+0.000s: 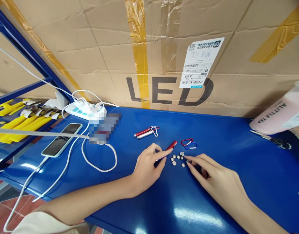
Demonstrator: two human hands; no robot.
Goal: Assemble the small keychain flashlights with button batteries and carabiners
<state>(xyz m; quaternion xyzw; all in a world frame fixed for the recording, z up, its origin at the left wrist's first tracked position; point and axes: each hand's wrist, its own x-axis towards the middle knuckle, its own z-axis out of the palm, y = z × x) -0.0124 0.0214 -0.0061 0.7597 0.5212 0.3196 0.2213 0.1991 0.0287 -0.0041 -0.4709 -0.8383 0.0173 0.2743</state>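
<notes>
We see a small red tube (170,146), like a tiny pen torch, pinched between the thumb and fingers of the left hand (147,165), its tip pointing up and to the right, low over the blue surface (237,182). Just to its right lies a loose cluster of small silver button cells (177,158). The right hand (214,177) rests on the surface with its fingertips pressed together on a small dark piece at the edge of that cluster; we cannot tell what the piece is. Just beyond the cells lie a red clip and a blue clip (189,143), touching each other. Farther back and left lie two more small torches (146,132), one red and one silver, side by side. Well to the left are a phone (61,139), a white cable (100,162) and a white power strip (86,110). A pink bottle (281,113) lies at far right, and a cardboard box (164,48) printed "LED" stands behind.
</notes>
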